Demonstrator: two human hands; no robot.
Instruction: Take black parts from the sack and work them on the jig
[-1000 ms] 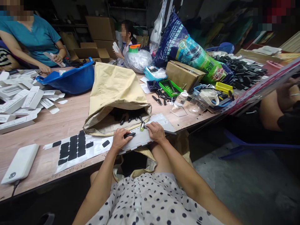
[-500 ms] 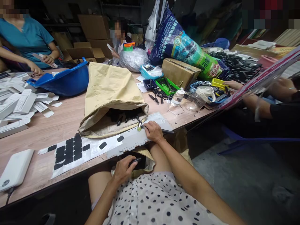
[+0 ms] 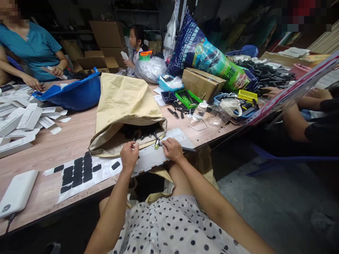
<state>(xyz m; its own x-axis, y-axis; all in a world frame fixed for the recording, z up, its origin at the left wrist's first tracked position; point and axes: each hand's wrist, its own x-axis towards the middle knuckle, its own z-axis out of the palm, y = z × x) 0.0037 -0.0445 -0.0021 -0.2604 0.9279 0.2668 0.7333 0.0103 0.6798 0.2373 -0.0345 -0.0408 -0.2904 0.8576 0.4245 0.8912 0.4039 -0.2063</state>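
Observation:
My left hand (image 3: 129,155) rests at the mouth of a tan paper sack (image 3: 124,102), fingers curled at the black pen-like pieces (image 3: 140,134) that lie inside. Whether it grips one is hidden. My right hand (image 3: 172,149) is closed on a slim tool (image 3: 158,143) with a yellow-green tip and a dark handle that sticks out to the right. Both hands lie on a grey flat panel (image 3: 156,155) at the table's near edge. A white sheet of black pads (image 3: 79,171) lies to the left of my left hand.
A white power bank (image 3: 17,192) sits at the near left, white boxes (image 3: 21,116) and a blue basin (image 3: 71,93) behind it. A green tray (image 3: 189,98), bottle (image 3: 199,111), clear jug (image 3: 227,109) and cardboard box (image 3: 202,83) crowd the right. Other people work at the far left (image 3: 31,46) and right (image 3: 291,116).
My left hand held a black piece at the panel, dropped to the bag on my lap, and is now back up at the sack's mouth. My right hand stayed put.

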